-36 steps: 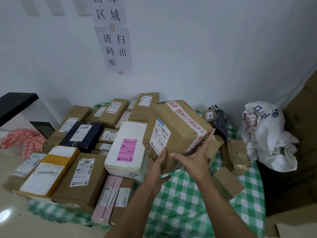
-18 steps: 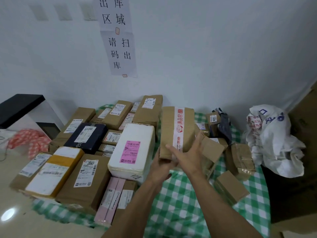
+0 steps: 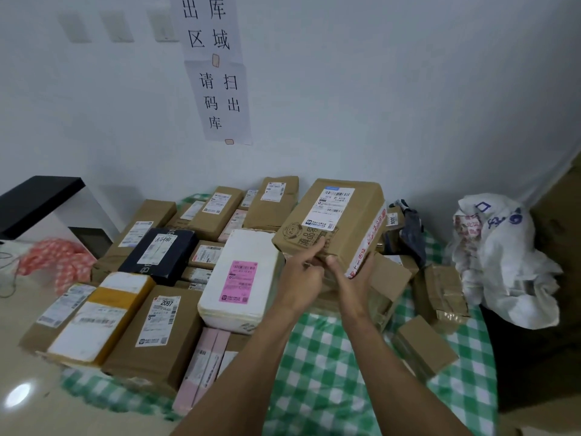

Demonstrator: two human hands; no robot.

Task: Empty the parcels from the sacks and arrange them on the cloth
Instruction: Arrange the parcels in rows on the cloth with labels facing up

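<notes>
Entry: sorting stage, well advanced. Both hands grasp one brown cardboard box (image 3: 333, 221) with a white label and red-printed tape. The left hand (image 3: 301, 278) pinches its near corner, thumb on the top face. The right hand (image 3: 352, 275) curls under the near right edge. The box is held tilted, label up, above the far middle of the green-and-white checked cloth (image 3: 317, 366).

Done: the left half of the cloth carries packed rows of parcels. Left: placing this box and tidying the loose small brown cartons (image 3: 424, 347) on the right. The crumpled white sack (image 3: 503, 256) slumps at the far right; we cannot tell whether it holds more.

In the way: the white foam box with a pink label (image 3: 242, 278) just left of the hands, and an open-flapped brown carton (image 3: 390, 278) just right. Bare cloth lies near us.
</notes>
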